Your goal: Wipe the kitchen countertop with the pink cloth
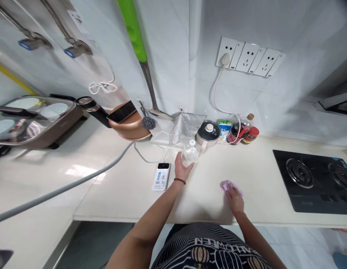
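Note:
My left hand (182, 170) is at the near side of a clear glass jar (191, 152) with a white lid. Its thumb and fingers are spread apart; whether they touch the glass I cannot tell. Under my right hand (235, 200), a pink cloth (229, 186) is bunched and pressed on the pale countertop (207, 190). Right behind the jar stands a small pot (208, 134) with a dark lid and a light knob. Left of my left hand lies a white power bank (161, 177) with a cable.
Sauce jars (250, 135) and packets (225, 129) stand by the wall below the sockets (250, 56). A black gas hob (304, 198) is at right. At left are a grey hose (78, 184), a copper-coloured pan (131, 125), a flask (93, 111) and an electric pan (44, 129).

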Action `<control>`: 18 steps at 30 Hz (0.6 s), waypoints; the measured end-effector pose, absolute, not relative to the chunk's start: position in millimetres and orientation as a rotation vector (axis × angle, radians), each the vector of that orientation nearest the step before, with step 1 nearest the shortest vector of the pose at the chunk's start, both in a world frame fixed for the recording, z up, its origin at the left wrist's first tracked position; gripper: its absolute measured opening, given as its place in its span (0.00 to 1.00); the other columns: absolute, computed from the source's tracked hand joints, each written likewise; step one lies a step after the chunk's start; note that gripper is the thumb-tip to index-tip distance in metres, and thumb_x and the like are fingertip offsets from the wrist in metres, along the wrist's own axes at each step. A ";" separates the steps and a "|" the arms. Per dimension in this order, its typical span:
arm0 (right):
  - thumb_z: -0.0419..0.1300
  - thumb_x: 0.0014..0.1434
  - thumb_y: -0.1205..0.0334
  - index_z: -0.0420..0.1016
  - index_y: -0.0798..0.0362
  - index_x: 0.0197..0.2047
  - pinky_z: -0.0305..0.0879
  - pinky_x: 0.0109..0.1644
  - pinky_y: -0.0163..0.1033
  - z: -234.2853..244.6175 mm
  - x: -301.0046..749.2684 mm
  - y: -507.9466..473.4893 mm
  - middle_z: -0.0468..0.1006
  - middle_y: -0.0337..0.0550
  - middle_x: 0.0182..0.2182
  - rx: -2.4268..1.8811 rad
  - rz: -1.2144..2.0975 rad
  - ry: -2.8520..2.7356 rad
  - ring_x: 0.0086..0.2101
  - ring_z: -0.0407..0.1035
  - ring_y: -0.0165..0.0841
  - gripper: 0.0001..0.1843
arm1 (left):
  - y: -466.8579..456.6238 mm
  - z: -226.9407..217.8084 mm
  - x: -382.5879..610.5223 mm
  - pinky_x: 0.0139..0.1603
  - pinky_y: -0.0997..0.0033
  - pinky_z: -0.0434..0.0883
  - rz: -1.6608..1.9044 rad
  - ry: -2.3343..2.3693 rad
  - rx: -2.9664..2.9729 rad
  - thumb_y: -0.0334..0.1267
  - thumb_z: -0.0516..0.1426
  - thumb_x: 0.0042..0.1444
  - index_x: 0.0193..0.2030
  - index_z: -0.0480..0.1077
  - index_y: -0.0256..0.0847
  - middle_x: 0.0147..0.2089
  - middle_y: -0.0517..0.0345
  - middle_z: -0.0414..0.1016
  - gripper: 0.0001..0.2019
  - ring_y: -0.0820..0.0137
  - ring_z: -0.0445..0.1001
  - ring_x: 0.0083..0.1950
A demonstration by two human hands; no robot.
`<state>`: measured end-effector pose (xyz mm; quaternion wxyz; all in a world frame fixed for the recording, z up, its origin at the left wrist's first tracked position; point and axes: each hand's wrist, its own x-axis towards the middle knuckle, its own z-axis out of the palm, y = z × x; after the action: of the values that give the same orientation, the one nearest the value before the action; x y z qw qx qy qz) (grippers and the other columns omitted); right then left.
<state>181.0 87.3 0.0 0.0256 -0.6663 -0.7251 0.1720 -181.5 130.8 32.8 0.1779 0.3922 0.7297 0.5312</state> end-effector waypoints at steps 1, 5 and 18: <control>0.49 0.74 0.54 0.71 0.46 0.74 0.74 0.56 0.43 -0.4 196.3 86.7 0.80 0.52 0.62 -2.130 0.492 -2.169 0.55 0.77 0.40 0.30 | 149.0 39.1 -185.8 0.79 0.39 0.60 1.520 2.025 1.076 0.44 0.75 0.44 0.74 0.60 0.42 0.76 0.39 0.64 0.51 0.46 0.62 0.78; 0.48 0.73 0.53 0.73 0.49 0.73 0.71 0.61 0.43 -0.9 236.7 84.7 0.77 0.54 0.65 -2.260 0.393 -2.016 0.60 0.74 0.42 0.30 | 189.3 57.4 -190.9 0.74 0.41 0.67 1.493 1.891 0.922 0.36 0.77 0.36 0.69 0.65 0.42 0.68 0.44 0.74 0.50 0.48 0.71 0.71; 0.46 0.74 0.51 0.71 0.46 0.74 0.70 0.59 0.48 -3.1 237.6 82.6 0.77 0.55 0.64 -2.350 0.371 -1.926 0.58 0.75 0.45 0.31 | 63.1 63.9 -107.4 0.52 0.59 0.79 1.087 1.648 0.472 0.48 0.78 0.35 0.43 0.76 0.42 0.41 0.54 0.84 0.29 0.58 0.83 0.49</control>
<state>237.6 82.6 -3.1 0.0404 -0.7670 -0.6288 0.1212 -107.4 63.1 63.9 0.5276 0.1974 0.6898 0.4548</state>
